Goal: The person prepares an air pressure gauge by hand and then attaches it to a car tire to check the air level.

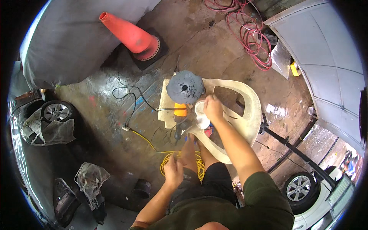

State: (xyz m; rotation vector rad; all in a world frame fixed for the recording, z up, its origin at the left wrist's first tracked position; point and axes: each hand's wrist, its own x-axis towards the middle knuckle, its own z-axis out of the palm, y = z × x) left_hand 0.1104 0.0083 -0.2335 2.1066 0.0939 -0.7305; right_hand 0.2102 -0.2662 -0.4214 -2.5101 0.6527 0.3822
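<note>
A cream plastic chair [253, 115] stands before me. On its seat lies an electric polisher [180, 110] with an orange and black body and a dark grey round pad [185, 87] facing up. Beside it are an open round white tub [199, 108] and a round white lid or second tub [203, 122]. My right hand [213, 109] is at the tub's right edge, its fingers curled; whether it grips anything is hidden. My left hand [173, 171] hangs above my thigh with fingers curled in and nothing visible in it.
A coiled yellow cord [162, 164] lies by my legs, joined to the black polisher cord [135, 106]. An orange traffic cone [129, 37], a red hose [250, 37], a black bucket [142, 188], a lamp stand [293, 146] and parked cars [31, 164] surround the chair.
</note>
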